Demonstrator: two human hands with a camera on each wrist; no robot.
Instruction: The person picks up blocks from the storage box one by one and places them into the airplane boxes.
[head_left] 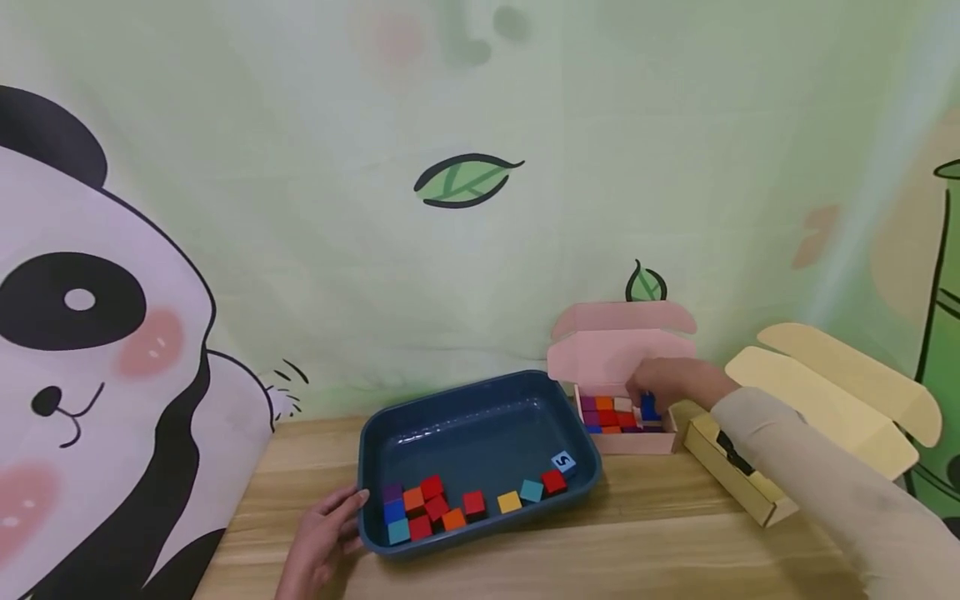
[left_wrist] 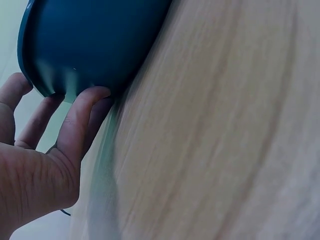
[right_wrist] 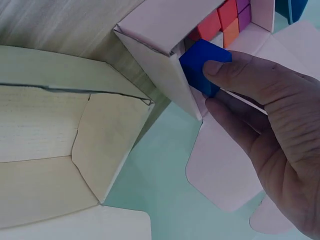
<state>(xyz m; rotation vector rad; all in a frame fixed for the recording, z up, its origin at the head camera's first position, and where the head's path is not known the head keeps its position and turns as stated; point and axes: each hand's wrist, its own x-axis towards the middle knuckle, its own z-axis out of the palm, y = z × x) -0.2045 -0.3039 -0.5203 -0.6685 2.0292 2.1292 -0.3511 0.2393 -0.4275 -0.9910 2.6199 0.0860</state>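
My right hand (head_left: 663,382) pinches a blue cube (right_wrist: 204,67) between thumb and fingers, over the end of an open pink box (head_left: 637,443). Inside that box lie rows of coloured cubes, among them red, orange and purple ones (right_wrist: 227,15). At the left end of a dark blue tray (head_left: 457,433), my left hand (head_left: 324,533) rests its fingertips against the outer wall and rim. Several loose cubes sit along the tray's near side, including a yellow cube (head_left: 509,502) and a light blue cube (head_left: 563,463) marked with a dark character.
A pale yellow box (head_left: 731,479) with its lid open stands right of the pink box, a dark object (head_left: 735,454) in it. The wooden table (head_left: 600,558) meets a printed cloth backdrop (head_left: 360,275) behind the tray.
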